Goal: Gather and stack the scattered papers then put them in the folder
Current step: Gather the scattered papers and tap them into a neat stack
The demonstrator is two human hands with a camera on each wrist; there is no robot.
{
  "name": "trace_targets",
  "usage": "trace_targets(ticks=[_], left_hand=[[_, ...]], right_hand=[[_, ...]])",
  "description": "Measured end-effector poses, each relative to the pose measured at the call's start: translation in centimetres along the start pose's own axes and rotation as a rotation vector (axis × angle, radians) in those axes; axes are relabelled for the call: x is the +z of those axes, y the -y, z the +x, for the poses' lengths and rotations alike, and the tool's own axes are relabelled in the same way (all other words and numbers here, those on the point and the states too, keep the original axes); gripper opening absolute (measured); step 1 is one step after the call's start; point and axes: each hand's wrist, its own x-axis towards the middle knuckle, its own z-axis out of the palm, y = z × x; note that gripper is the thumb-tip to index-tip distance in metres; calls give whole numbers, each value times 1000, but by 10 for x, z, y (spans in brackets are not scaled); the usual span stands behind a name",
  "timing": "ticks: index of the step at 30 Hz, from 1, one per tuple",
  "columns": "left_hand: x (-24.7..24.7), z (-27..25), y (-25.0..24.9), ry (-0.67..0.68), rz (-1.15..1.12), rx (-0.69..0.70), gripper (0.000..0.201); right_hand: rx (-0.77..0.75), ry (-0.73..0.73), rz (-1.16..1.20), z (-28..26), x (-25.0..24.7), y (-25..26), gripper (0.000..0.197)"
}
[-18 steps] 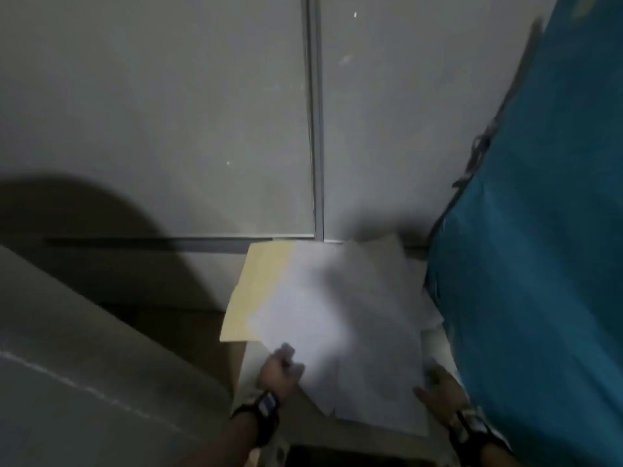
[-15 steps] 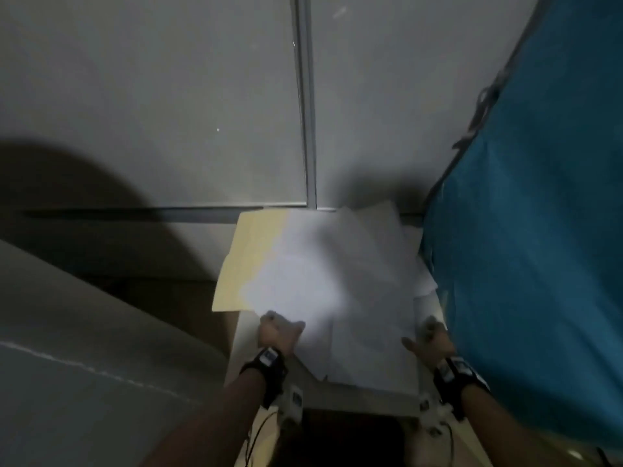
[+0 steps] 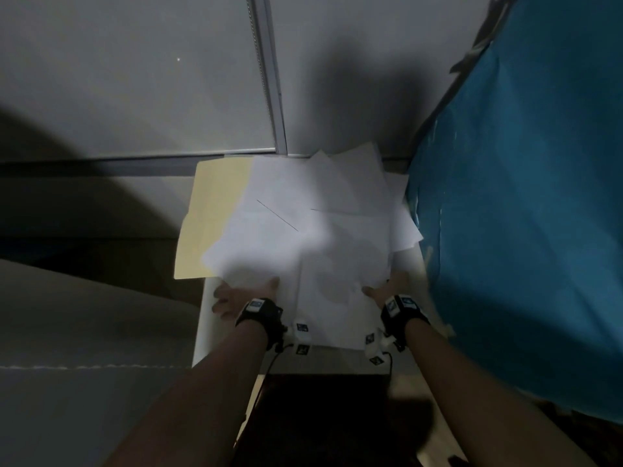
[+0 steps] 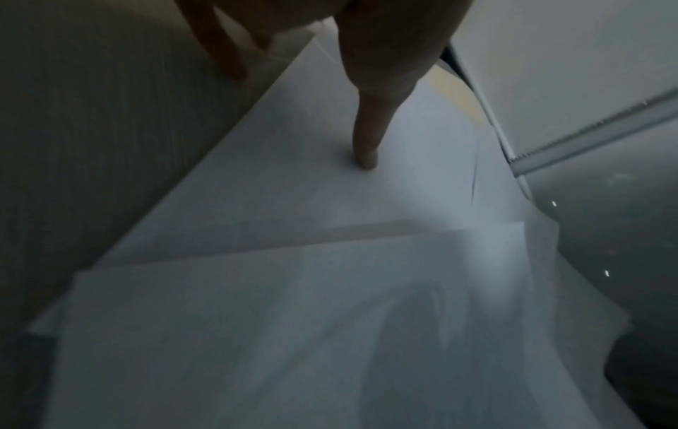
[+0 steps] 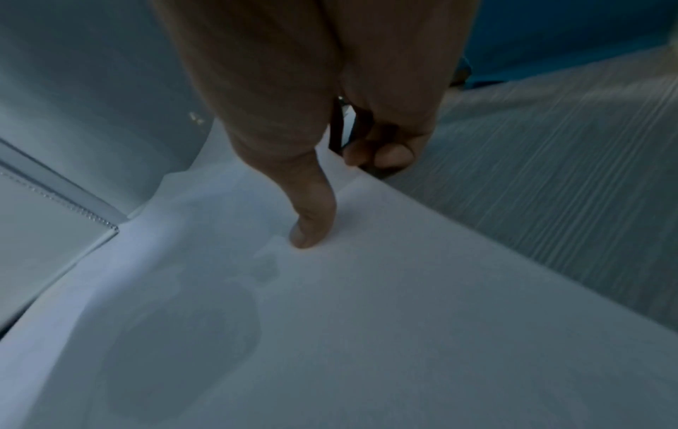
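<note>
Several loose white papers (image 3: 303, 230) lie fanned in an untidy pile on a small white table (image 3: 209, 328). A pale yellow folder (image 3: 209, 214) lies under them and sticks out on the left. My left hand (image 3: 242, 293) is at the pile's near left corner. Its thumb (image 4: 366, 148) presses on the top sheet, and its straight fingers (image 4: 227, 58) lie outside the paper edge. My right hand (image 3: 386, 288) is at the near right edge. There the thumb (image 5: 312, 229) lies on top, and the curled fingers (image 5: 381, 153) hook round the papers' edge (image 5: 366, 319).
A blue cloth-covered bulk (image 3: 522, 214) crowds the table's right side. A grey wall panel with a metal strip (image 3: 269, 79) stands right behind the table. A beige padded surface (image 3: 84, 332) lies to the left, past a dark gap.
Both hands have drawn back to the pile's near corners. The left hand slid off the top sheet toward the left corner. The pile has hardly shifted.
</note>
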Motion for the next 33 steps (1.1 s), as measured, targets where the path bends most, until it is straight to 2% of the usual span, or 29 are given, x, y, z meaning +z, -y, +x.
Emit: trace_targets(ticks=[3,5,7,9,12,14,15,18,20,23,25,27,28,31,33], left_hand=[[8,4,0,114,-229,31,114],[13,1,-1,113,-359,68,92],[19,-4,0,74,-454,201,80],[21,-5,-3,59,-551,369,79],[23,0,-11,110,-533,502,100],[30,8,-26,181,-442,510,113],[34,10,-36,173,-340,509,113],[48,4,-75,65,26,424,104],[55,2,-94,22,130,317,103],[70,6,-109,112,22,256,100],[79,10,-109,250,-153,255,74],[85,11,-106,310,-201,320,42],[87,11,-105,343,-198,348,34],[91,5,-102,444,-188,408,39],[96,-1,-104,487,-257,460,42]], right_hand=[[-6,-14,66,-19,-10,17,45],[-32,-43,90,-22,-15,15,33],[-34,-67,124,-24,-18,11,31],[-3,-90,179,-27,-23,5,29],[12,-124,195,-32,-31,-3,28],[25,-102,186,-28,-32,-14,30],[28,-93,174,-27,-33,-18,32],[-10,-78,99,-22,-34,-31,35],[-35,-81,81,-17,-33,-34,34],[-49,-71,52,-16,-32,-32,33],[-58,-64,51,-15,-31,-32,34],[-66,-69,72,-15,-31,-33,34],[-76,-71,86,-15,-30,-33,33],[-108,-44,94,-17,-29,-31,34],[-123,-22,69,-18,-28,-34,33]])
